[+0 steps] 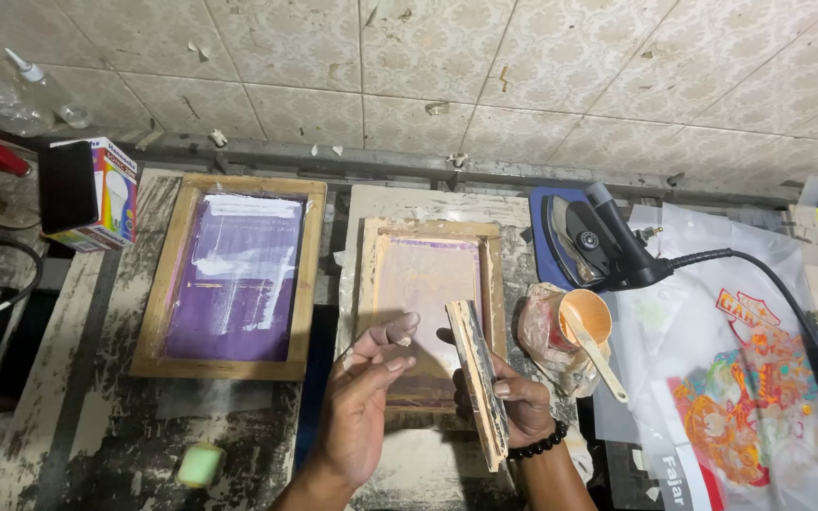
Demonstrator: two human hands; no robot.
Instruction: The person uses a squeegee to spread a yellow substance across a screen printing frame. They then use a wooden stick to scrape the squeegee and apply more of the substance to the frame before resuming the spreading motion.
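My right hand (513, 402), with a black bead bracelet at the wrist, grips a worn wooden squeegee (478, 378) held on edge over the near right corner of a small wooden screen frame (367, 274) with pale purple mesh. My left hand (364, 393) hovers over the near left part of that frame, fingers bent together, a thin small object pinched at the fingertips; what it is I cannot tell. A larger wooden screen frame (307, 284) with purple mesh and white smears lies to the left.
A cup of pale orange paste (587, 317) with a spatula sits in a plastic bag right of the small frame. Behind it lies a black iron (591, 237) with a cord. Printed plastic sheets (740, 388) cover the right. A light-bulb box (92, 194) stands far left, a green roll (201, 464) near.
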